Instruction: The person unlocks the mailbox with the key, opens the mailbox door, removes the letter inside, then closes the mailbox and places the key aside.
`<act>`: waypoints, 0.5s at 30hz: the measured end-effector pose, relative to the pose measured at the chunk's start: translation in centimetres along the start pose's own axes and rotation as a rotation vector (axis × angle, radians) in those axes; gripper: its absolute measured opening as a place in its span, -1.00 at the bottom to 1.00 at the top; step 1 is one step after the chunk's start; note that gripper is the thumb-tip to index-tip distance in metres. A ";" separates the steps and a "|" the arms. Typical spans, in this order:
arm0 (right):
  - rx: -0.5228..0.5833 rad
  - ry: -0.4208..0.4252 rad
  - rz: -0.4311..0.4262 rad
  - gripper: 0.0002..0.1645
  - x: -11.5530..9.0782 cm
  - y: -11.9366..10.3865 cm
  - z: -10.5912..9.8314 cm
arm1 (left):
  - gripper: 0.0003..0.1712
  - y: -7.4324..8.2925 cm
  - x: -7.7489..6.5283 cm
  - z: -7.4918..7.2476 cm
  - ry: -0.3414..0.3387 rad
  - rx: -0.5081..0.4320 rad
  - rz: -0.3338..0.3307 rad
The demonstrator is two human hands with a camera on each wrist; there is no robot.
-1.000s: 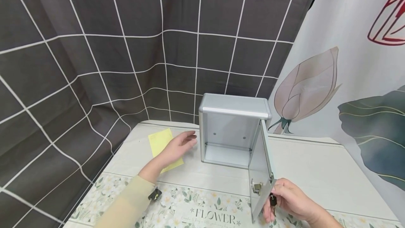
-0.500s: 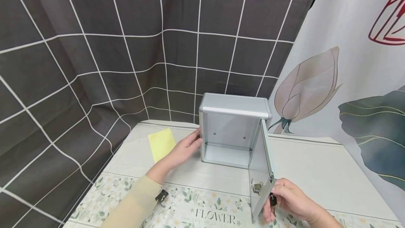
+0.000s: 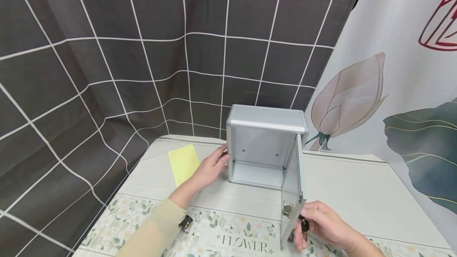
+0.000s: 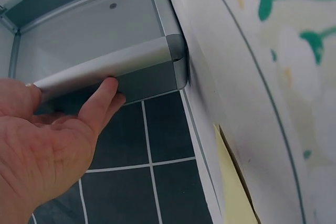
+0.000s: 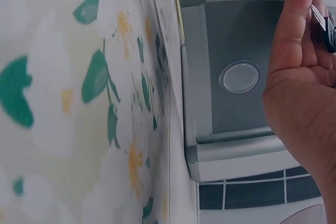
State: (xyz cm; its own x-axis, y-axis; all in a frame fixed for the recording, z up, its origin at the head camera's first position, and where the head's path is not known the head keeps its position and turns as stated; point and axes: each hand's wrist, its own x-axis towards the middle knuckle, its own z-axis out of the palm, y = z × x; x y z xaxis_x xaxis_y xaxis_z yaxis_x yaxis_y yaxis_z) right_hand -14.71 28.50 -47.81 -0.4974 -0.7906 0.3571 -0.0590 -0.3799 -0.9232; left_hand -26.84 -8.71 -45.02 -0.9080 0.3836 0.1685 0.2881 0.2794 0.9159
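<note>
A silver metal box [image 3: 267, 117] stands upright on the table, its hinged door [image 3: 293, 193] swung out toward me on the right. My left hand [image 3: 208, 171] rests on the box's left side, fingers fairly straight along the outer wall and thumb by the front rim [image 4: 142, 56]. At the door's free edge, my right hand [image 3: 323, 223] pinches a key with a black head [image 3: 304, 225]; some of the key is hidden by the fingers. A lock [image 3: 287, 209] shows on the door's inner face. The right wrist view shows a round disc [image 5: 240, 76] on the outer face.
A yellow paper [image 3: 183, 163] lies on the table left of the box, partly behind my left forearm. The floral tablecloth [image 3: 242, 229] covers the near side. A dark grid curtain [image 3: 200, 58] hangs close behind, with a white printed curtain [image 3: 400, 31] on the right.
My left hand has moved right, off the paper, until it touches the box's side. My right hand and the door's free edge have shifted slightly left, so the door is swung out a little less.
</note>
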 end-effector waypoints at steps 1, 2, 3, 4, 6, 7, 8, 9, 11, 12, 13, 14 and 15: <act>0.008 0.003 0.004 -0.40 0.1 0.0 0.1 | -0.29 0.0 0.0 0.0 0.004 0.002 0.001; 0.023 0.009 0.010 -0.41 0.3 0.0 0.3 | -0.29 0.0 0.0 0.0 0.007 0.003 0.002; 0.045 0.014 0.014 -0.40 0.5 -0.1 0.4 | -0.29 0.0 0.0 0.1 0.009 0.006 0.004; 0.069 0.023 0.026 -0.40 0.7 -0.1 0.6 | -0.29 0.0 0.0 0.1 0.010 0.007 0.005; 0.122 0.042 0.048 -0.41 1.1 -0.3 1.0 | -0.29 0.1 0.0 0.2 0.012 0.008 0.009; 0.143 0.050 0.058 -0.41 1.4 -0.3 1.2 | -0.29 0.1 0.0 0.2 0.011 0.011 0.009; 0.154 0.059 0.070 -0.42 1.6 -0.4 1.4 | -0.28 0.1 0.0 0.2 0.011 0.012 0.009; 0.158 0.068 0.082 -0.43 1.9 -0.4 1.6 | -0.28 0.2 0.0 0.2 0.011 0.017 0.008; 0.141 0.085 0.102 -0.45 2.4 -0.4 1.8 | -0.28 0.1 0.0 0.3 0.014 0.018 0.008; 0.123 0.092 0.111 -0.45 2.7 -0.4 1.9 | -0.28 0.2 0.0 0.3 0.013 0.017 0.007; 0.104 0.096 0.118 -0.46 3.0 -0.3 2.0 | -0.28 0.1 -0.1 0.3 0.012 0.018 0.008; 0.081 0.101 0.126 -0.46 3.2 -0.3 2.1 | -0.28 0.0 -0.1 0.3 0.012 0.019 0.010; 0.063 0.106 0.130 -0.46 3.5 -0.2 2.2 | -0.27 0.0 -0.1 0.2 0.012 0.019 0.010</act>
State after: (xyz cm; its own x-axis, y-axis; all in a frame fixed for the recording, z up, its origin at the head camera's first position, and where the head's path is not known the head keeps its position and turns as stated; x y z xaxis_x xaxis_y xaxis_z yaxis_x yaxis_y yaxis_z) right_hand -14.55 24.75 -46.06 -0.5858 -0.7814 0.2151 0.0647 -0.3096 -0.9487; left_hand -26.69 -8.55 -45.14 -0.9086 0.3759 0.1820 0.3026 0.2924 0.9072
